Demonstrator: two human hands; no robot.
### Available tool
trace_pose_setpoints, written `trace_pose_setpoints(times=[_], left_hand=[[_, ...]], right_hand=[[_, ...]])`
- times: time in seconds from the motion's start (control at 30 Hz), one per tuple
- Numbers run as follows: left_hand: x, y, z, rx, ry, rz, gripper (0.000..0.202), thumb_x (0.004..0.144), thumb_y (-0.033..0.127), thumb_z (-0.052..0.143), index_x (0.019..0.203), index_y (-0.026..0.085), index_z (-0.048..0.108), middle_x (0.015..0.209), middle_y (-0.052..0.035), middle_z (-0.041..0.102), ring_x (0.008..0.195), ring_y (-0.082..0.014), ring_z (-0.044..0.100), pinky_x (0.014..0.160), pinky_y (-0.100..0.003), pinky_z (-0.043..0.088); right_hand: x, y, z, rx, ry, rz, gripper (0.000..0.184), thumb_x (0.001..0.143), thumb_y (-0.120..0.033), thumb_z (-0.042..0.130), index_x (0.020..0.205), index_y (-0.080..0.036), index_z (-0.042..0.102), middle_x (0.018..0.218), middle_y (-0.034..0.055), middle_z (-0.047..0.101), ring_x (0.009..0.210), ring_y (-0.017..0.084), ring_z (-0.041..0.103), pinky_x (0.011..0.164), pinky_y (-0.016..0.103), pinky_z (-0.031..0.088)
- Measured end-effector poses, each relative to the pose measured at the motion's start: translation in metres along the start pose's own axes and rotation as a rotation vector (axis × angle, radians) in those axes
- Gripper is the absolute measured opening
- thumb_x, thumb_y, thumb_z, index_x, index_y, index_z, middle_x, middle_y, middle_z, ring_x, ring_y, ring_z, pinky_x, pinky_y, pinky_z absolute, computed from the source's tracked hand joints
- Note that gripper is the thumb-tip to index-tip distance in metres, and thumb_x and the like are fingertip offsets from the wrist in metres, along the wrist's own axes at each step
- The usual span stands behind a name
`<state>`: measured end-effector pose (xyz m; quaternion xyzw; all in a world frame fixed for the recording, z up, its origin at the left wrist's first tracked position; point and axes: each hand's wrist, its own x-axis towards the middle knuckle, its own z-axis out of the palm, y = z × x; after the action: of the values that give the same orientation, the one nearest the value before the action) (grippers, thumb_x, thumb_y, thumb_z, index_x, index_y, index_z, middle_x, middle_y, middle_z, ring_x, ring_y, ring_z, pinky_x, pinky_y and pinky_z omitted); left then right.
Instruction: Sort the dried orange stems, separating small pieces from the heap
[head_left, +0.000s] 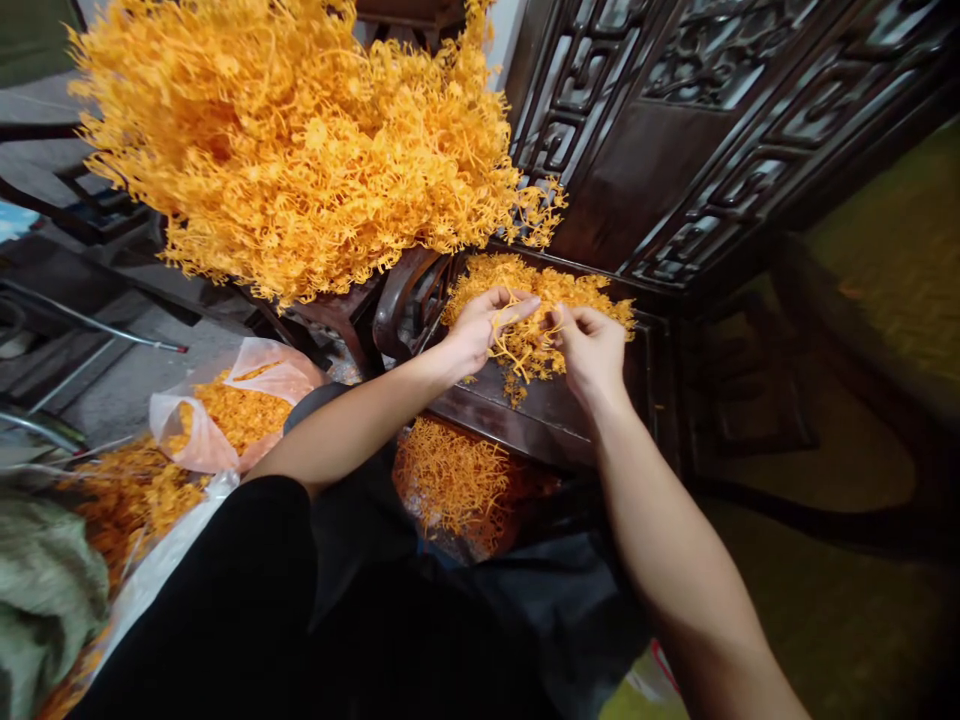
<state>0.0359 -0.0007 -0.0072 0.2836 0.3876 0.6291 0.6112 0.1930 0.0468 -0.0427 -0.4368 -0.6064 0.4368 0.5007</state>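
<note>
Several thin yellow strands [517,362] hang above the middle of the dark wooden seat [555,412], held between the partly curled fingers of the left hand [476,328]. The right hand [598,350] has thumb and forefinger brought close together; whether they pinch anything I cannot tell. Behind both, a loose pile of spidery pieces [592,292] spreads toward the seat's back edge. Below its front edge sits an orange bundle [454,475]; beyond its left edge rises a far larger heap [300,170].

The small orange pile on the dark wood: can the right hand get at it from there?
Probably yes: the right hand is already at the small orange pile, with nothing visible between them.
</note>
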Motion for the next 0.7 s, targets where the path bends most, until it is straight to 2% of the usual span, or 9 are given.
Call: trace_pose_setpoints(times=[0.07,0.13,0.27,0.33,0.43,0.5,0.57,0.63,0.7], left_hand=[[-0.002,-0.002,0.001,0.02,-0.021,0.004,0.021,0.082,0.018,0.084,0.076,0.017,0.064,0.077,0.002,0.068,0.069,-0.0083,0.06,0.078,-0.027,0.05],[-0.005,-0.001,0.002,0.045,-0.034,0.006,0.023,0.079,0.02,0.087,0.077,0.017,0.065,0.079,0.0019,0.068,0.069,-0.008,0.06,0.077,-0.027,0.049],[-0.007,0.004,0.003,0.068,-0.009,0.07,0.024,0.075,0.018,0.09,0.078,0.017,0.066,0.084,0.0003,0.069,0.08,-0.0104,0.064,0.083,-0.027,0.05],[-0.01,0.006,0.004,0.089,0.021,0.129,0.027,0.072,0.017,0.091,0.077,0.017,0.065,0.085,0.0004,0.069,0.086,-0.0125,0.066,0.088,-0.028,0.05],[-0.019,0.009,0.006,0.183,-0.001,0.205,0.031,0.068,0.015,0.093,0.073,0.016,0.063,0.08,0.0007,0.068,0.09,-0.0145,0.067,0.09,-0.029,0.05],[-0.026,0.014,0.003,0.256,-0.022,0.27,0.027,0.072,0.018,0.091,0.075,0.016,0.063,0.079,0.0014,0.066,0.091,-0.0147,0.068,0.09,-0.03,0.05],[-0.03,0.023,-0.005,0.32,-0.026,0.352,0.024,0.078,0.025,0.087,0.081,0.017,0.064,0.081,0.0026,0.065,0.091,-0.014,0.068,0.088,-0.03,0.051],[-0.028,0.032,-0.017,0.381,-0.091,0.397,0.028,0.08,0.033,0.086,0.086,0.019,0.063,0.081,0.0033,0.064,0.085,-0.0127,0.067,0.083,-0.03,0.052],[-0.024,0.037,-0.032,0.431,-0.232,0.364,0.034,0.078,0.039,0.087,0.086,0.019,0.06,0.083,0.0026,0.065,0.078,-0.0117,0.065,0.078,-0.03,0.053]], right_hand=[[-0.007,-0.011,0.006,0.226,-0.251,0.175,0.057,0.079,-0.077,0.07,0.084,-0.02,0.068,0.069,0.0019,0.066,0.056,0.015,0.062,0.053,0.031,0.055],[-0.015,-0.02,0.008,0.373,-0.433,0.272,0.06,0.077,-0.079,0.071,0.094,-0.021,0.068,0.076,0.0021,0.069,0.059,0.015,0.065,0.054,0.03,0.057],[-0.022,-0.022,0.005,0.46,-0.464,0.322,0.056,0.06,-0.061,0.093,0.089,-0.021,0.065,0.078,0.0002,0.071,0.054,0.01,0.059,0.05,0.025,0.055],[-0.018,-0.014,-0.001,0.432,-0.414,0.358,0.052,0.058,-0.051,0.096,0.082,-0.02,0.062,0.07,-0.0016,0.067,0.049,0.008,0.055,0.047,0.023,0.051],[0.002,0.006,-0.019,0.307,-0.245,0.383,0.039,0.071,-0.042,0.089,0.078,-0.019,0.059,0.063,-0.0027,0.061,0.047,0.008,0.054,0.047,0.024,0.051],[0.017,0.02,-0.037,0.182,-0.068,0.403,0.028,0.086,-0.032,0.077,0.074,-0.02,0.055,0.059,-0.0033,0.056,0.045,0.007,0.05,0.048,0.024,0.049],[0.028,0.031,-0.057,0.108,0.114,0.417,0.027,0.096,-0.021,0.06,0.072,-0.022,0.048,0.055,-0.0049,0.05,0.042,0.005,0.045,0.05,0.022,0.047],[0.032,0.037,-0.072,0.13,0.254,0.385,0.025,0.096,-0.013,0.054,0.074,-0.022,0.047,0.058,-0.0048,0.052,0.045,0.005,0.049,0.056,0.021,0.05],[0.028,0.038,-0.077,0.147,0.316,0.332,0.016,0.088,-0.013,0.065,0.08,-0.02,0.054,0.067,-0.0018,0.062,0.054,0.009,0.061,0.066,0.027,0.058]])
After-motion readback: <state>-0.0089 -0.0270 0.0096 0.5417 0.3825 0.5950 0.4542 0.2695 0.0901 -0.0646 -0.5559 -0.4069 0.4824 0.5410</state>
